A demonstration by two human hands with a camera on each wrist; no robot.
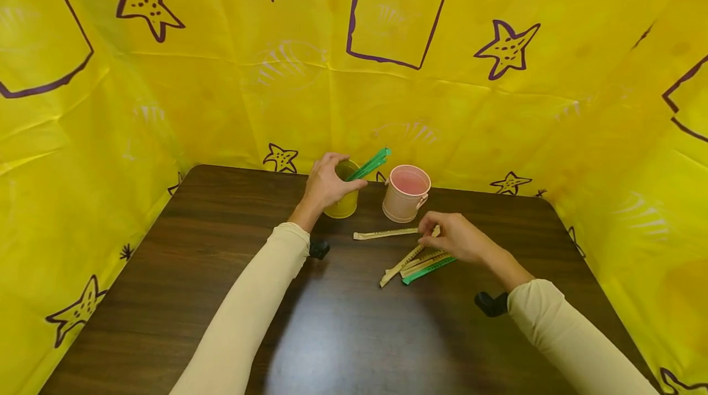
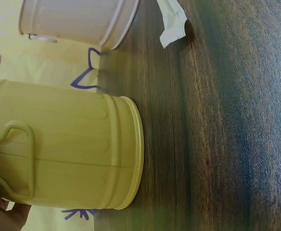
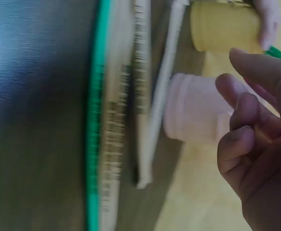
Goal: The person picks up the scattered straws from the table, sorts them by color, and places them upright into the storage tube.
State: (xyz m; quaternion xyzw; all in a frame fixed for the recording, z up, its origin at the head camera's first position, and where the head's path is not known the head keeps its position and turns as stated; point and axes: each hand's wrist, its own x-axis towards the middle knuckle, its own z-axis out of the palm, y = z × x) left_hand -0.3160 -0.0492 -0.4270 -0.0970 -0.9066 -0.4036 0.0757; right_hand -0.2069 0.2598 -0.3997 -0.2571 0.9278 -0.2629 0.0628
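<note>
My left hand (image 1: 325, 185) holds a small yellow bucket (image 1: 344, 206) near its top, thumb on one side and fingers on the other. Green-wrapped straws (image 1: 372, 165) lean out of that bucket, over the thumb. In the left wrist view the yellow bucket (image 2: 63, 144) stands upright on the table, its folded wire handle facing the camera. My right hand (image 1: 460, 238) hovers over a loose pile of paper-wrapped straws (image 1: 410, 265), among them a green one (image 1: 428, 271). The right wrist view shows the right hand's (image 3: 261, 130) fingers loosely bent, thumb apart, with nothing between them.
A pink bucket (image 1: 402, 203) stands just right of the yellow one, near the back edge of the dark wooden table (image 1: 221, 241). One beige-wrapped straw (image 1: 384, 234) lies crosswise in front of it. Yellow printed cloth (image 1: 310, 94) hangs around the table's back and sides.
</note>
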